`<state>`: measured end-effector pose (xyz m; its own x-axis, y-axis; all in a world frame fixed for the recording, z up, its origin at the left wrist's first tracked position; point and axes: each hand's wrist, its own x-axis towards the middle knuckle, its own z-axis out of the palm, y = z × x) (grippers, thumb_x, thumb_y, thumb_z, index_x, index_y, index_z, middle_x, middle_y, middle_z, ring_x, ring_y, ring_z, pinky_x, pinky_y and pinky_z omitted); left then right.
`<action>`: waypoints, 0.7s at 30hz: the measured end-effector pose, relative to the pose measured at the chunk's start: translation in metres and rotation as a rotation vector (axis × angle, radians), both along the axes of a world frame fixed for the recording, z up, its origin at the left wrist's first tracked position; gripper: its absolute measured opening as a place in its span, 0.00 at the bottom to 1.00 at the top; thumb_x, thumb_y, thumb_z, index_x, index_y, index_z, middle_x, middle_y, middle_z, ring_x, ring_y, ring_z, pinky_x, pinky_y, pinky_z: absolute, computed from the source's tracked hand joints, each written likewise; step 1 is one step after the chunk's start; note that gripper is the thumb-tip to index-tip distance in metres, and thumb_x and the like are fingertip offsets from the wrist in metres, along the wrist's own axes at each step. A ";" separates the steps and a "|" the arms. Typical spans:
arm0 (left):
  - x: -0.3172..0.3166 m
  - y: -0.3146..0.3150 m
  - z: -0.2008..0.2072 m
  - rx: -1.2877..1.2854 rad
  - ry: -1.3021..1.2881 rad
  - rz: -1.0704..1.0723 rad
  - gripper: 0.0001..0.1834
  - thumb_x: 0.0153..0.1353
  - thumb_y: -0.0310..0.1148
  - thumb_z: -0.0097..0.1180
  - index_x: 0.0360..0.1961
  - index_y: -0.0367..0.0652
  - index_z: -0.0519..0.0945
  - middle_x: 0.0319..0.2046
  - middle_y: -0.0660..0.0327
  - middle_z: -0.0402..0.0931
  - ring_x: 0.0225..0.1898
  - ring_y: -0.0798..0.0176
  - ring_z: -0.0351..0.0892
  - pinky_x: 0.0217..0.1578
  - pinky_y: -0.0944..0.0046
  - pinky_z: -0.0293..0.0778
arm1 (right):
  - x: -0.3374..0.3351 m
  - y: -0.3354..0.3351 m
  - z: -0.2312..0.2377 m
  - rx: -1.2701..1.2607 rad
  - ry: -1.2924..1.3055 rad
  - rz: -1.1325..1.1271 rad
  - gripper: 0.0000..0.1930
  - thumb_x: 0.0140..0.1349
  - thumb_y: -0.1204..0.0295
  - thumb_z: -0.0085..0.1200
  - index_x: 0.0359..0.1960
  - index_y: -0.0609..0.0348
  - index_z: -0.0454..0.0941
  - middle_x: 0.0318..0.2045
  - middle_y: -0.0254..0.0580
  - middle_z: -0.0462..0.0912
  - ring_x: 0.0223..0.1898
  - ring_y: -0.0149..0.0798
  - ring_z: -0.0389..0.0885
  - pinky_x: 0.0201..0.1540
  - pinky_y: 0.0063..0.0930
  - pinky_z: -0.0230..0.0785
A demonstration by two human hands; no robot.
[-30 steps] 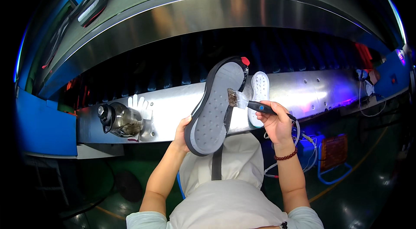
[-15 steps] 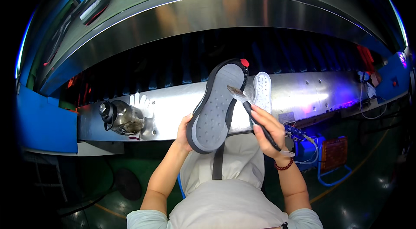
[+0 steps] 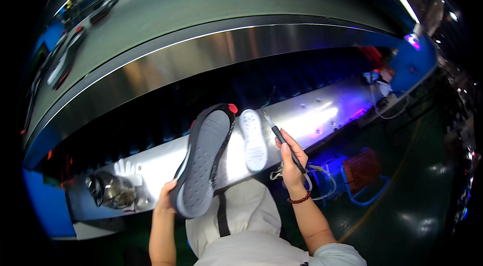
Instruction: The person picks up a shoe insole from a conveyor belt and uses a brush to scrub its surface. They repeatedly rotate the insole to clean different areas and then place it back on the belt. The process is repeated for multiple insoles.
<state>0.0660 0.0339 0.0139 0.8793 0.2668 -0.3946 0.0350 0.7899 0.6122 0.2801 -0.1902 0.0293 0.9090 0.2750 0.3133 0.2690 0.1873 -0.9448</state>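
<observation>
A thick shoe sole [image 3: 205, 158], grey inside with a dark rim and a red tip, is tilted up in my left hand [image 3: 167, 196], whose fingers grip its lower left edge. My right hand [image 3: 293, 164] is closed around the black handle of a brush [image 3: 283, 141]. The brush points up and left, its tip apart from the sole and near the top of a small white sole piece [image 3: 254, 140]. That perforated white piece lies on the metal ledge [image 3: 297, 120] between the larger sole and the brush.
Beyond the ledge runs a green conveyor belt [image 3: 201, 7] carrying several soles, such as one at the left [image 3: 65, 59]. A dark clear bottle [image 3: 113, 190] and a white glove [image 3: 124, 167] are on the ledge's left. Below right stands a blue-framed orange panel [image 3: 361, 170] with cables nearby.
My view has turned, shifting the scene. The brush has come off the grey sole and moved right, past the white piece. My left hand keeps its hold on the sole.
</observation>
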 end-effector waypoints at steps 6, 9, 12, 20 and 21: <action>0.029 0.054 0.018 -0.215 -0.420 -0.097 0.30 0.43 0.35 0.52 0.47 0.26 0.65 0.43 0.47 0.70 0.42 0.54 0.73 0.46 0.62 0.68 | 0.005 -0.036 -0.015 0.203 0.398 -0.141 0.14 0.58 0.75 0.43 0.45 0.71 0.68 0.41 0.46 0.73 0.39 0.33 0.74 0.45 0.22 0.66; 0.087 0.051 0.092 0.345 -0.782 0.265 0.25 0.53 0.44 0.41 0.47 0.35 0.67 0.43 0.52 0.70 0.42 0.59 0.73 0.45 0.61 0.69 | 0.003 -0.036 -0.016 0.183 0.383 -0.119 0.14 0.58 0.75 0.43 0.45 0.71 0.68 0.40 0.46 0.74 0.39 0.33 0.74 0.45 0.22 0.66; 0.163 0.044 0.164 0.281 -0.581 0.513 0.31 0.58 0.52 0.29 0.55 0.40 0.59 0.53 0.51 0.60 0.52 0.52 0.64 0.50 0.53 0.64 | 0.003 -0.037 -0.014 0.152 0.319 -0.111 0.14 0.58 0.76 0.43 0.45 0.72 0.68 0.41 0.47 0.73 0.39 0.33 0.74 0.45 0.22 0.66; 0.174 0.024 0.178 0.035 -0.708 -0.107 0.46 0.54 0.64 0.19 0.56 0.29 0.52 0.54 0.44 0.57 0.56 0.46 0.57 0.56 0.51 0.53 | 0.000 -0.021 -0.028 -0.043 0.114 0.013 0.14 0.57 0.77 0.44 0.44 0.71 0.68 0.44 0.49 0.72 0.43 0.35 0.73 0.47 0.24 0.65; 0.164 0.026 0.157 0.053 -0.767 -0.280 0.44 0.55 0.63 0.20 0.55 0.31 0.56 0.54 0.46 0.58 0.55 0.48 0.60 0.55 0.55 0.55 | 0.002 -0.019 -0.037 -0.098 -0.002 0.015 0.14 0.56 0.77 0.44 0.44 0.71 0.68 0.45 0.49 0.71 0.44 0.36 0.72 0.48 0.25 0.64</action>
<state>0.2302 0.0601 0.1709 0.9364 -0.0013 0.3509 -0.2170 0.7837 0.5820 0.2821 -0.2096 -0.0078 0.9038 0.3180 0.2864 0.2691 0.0979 -0.9581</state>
